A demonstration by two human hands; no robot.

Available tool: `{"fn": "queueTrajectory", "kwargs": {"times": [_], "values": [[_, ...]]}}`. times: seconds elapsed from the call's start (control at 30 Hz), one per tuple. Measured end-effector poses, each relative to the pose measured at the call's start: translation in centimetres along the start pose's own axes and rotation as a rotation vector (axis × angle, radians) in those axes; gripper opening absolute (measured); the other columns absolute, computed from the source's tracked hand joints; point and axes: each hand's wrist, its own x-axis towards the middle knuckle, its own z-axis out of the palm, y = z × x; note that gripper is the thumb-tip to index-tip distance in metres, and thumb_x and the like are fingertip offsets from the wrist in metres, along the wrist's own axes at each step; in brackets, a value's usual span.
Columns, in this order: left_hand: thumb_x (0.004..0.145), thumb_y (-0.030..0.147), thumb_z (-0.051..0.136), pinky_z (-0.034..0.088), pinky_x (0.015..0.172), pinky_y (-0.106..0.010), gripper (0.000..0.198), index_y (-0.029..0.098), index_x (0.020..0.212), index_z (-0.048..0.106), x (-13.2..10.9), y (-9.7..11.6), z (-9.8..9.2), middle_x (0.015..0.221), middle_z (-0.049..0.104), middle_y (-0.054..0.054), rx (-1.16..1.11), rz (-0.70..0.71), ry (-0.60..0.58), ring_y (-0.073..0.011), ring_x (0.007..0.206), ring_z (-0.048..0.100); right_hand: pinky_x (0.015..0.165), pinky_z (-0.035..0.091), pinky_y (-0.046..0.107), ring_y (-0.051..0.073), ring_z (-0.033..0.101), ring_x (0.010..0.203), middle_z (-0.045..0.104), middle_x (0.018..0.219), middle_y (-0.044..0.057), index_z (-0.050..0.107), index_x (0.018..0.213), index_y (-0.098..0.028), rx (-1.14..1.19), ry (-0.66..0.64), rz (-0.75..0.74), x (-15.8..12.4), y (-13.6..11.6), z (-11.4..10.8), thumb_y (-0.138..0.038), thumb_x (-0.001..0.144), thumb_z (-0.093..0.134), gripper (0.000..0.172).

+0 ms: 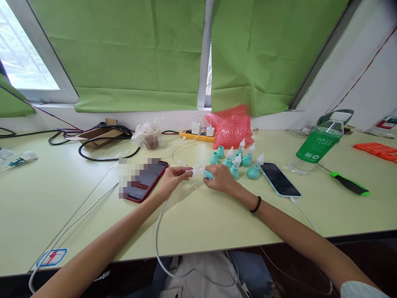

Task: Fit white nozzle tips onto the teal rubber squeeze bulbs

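Note:
Near the middle of the table, my left hand (174, 179) pinches a clear plastic nozzle (197, 172) between thumb and fingers. My right hand (221, 178) is closed around a small teal squeeze bulb (209, 175), mostly hidden by the fingers. Nozzle and bulb meet end to end, lying sideways; how far one sits in the other I cannot tell. Beyond my right hand stand several teal bulbs with clear pointed nozzles, like nasal aspirators (254, 173). Bare teal bulbs (214, 157) stand to their left. A small clear disc (196, 186) lies just below the nozzle.
A red-cased phone (145, 184) lies left, another phone (281, 180) right, with a tilted water bottle (321, 145) and screwdriver (350, 184) beyond. At the back are a power strip (201, 135), pink bubble wrap (232, 128) and black cables (108, 159). A white cable (158, 231) crosses the table's front edge.

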Motion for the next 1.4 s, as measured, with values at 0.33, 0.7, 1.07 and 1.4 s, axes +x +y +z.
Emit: {"fn": "queueTrajectory", "kwargs": {"times": [0.33,0.7,1.07,1.4], "values": [[0.063,0.035,0.063,0.046,0.064,-0.03,0.03,0.008,0.077,0.063,-0.2,0.3,0.1,0.066,0.064,-0.009,-0.075,-0.06,-0.053,-0.0148,0.062,0.057,0.048,0.022,0.026,0.02,0.055,0.068,0.061,0.073,0.007,0.056,0.074,-0.015,-0.079,-0.024,0.016,-0.2,-0.6,-0.5,-0.026,0.068,0.044,0.017],[0.063,0.035,0.063,0.046,0.058,-0.026,0.028,0.008,0.07,0.062,-0.5,0.9,0.5,0.063,0.065,-0.009,0.049,-0.017,-0.014,-0.0135,0.057,0.057,0.048,0.023,0.025,0.019,0.055,0.063,0.062,0.068,0.007,0.056,0.069,-0.015,-0.029,-0.027,0.026,-0.4,-1.1,-0.3,-0.025,0.065,0.045,0.015],[0.066,0.035,0.06,0.043,0.054,-0.023,0.025,0.01,0.068,0.061,-0.3,0.7,-0.1,0.059,0.062,-0.006,0.136,0.064,-0.133,-0.0116,0.053,0.053,0.042,0.025,0.019,0.008,0.039,0.044,0.047,0.044,-0.003,0.048,0.047,-0.015,0.526,-0.144,0.0,-0.2,-0.8,0.1,-0.023,0.057,0.049,0.013],[0.067,0.037,0.058,0.042,0.053,-0.022,0.026,0.011,0.064,0.06,-0.6,1.0,0.0,0.058,0.061,-0.005,0.193,0.06,-0.169,-0.0108,0.052,0.052,0.031,0.028,0.018,0.007,0.039,0.031,0.043,0.037,-0.005,0.045,0.045,-0.015,0.971,-0.481,0.233,-0.1,-0.7,0.2,-0.02,0.052,0.05,0.01]]}}
